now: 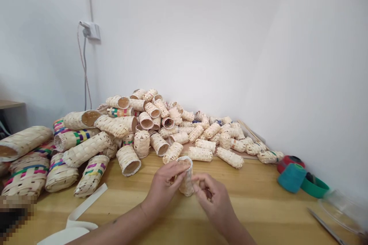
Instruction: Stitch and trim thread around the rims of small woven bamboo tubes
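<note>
A small woven basket of pale strips stands upright on the wooden table in front of me, its open rim edged in white. My left hand grips it near the rim, with fingers over the edge. Close to the basket's right side is my right hand, its thumb and fingers pinched together. Whatever sits in that pinch, perhaps something thin, is too small to make out.
A large pile of woven baskets covers the back and left of the table. A white strip lies front left. At right are a blue thread cone, a green ring-shaped container, scissors and a clear container.
</note>
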Tool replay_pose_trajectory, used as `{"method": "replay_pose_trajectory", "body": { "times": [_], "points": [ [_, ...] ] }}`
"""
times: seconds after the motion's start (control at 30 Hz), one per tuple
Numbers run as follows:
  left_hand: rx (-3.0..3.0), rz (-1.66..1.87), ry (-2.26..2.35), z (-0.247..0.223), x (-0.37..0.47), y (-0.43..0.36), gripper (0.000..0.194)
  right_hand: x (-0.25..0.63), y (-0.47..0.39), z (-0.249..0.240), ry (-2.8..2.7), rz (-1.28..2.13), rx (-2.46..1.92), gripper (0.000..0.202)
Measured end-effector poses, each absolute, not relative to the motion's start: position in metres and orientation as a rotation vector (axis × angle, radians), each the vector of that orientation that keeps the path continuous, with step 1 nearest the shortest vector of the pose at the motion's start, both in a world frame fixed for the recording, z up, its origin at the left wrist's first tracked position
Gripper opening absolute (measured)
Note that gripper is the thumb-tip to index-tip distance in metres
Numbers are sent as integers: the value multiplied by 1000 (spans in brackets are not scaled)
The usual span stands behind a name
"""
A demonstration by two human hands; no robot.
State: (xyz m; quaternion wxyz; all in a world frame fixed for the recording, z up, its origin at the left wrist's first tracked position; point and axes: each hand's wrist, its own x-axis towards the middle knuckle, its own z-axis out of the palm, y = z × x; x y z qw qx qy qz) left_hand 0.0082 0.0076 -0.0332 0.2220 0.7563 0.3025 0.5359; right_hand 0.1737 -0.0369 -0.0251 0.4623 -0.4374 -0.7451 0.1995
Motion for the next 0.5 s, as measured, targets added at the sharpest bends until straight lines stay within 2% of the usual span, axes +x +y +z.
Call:
{"method": "replay_pose_trajectory", "body": {
  "times": [0.13, 0.33, 0.5],
  "points": [
    [1966, 1514, 883, -29, 8, 8, 22, 181, -29, -25, -1557, 492, -1180, 33],
    [1919, 1515, 919, -28, 7, 9, 20, 179, -22, -32, -1677, 663, -1268, 34],
    [1900, 1510, 918, -29, 7, 10, 23, 173, -24, -41, -1807, 750, -1254, 27]
  ]
}}
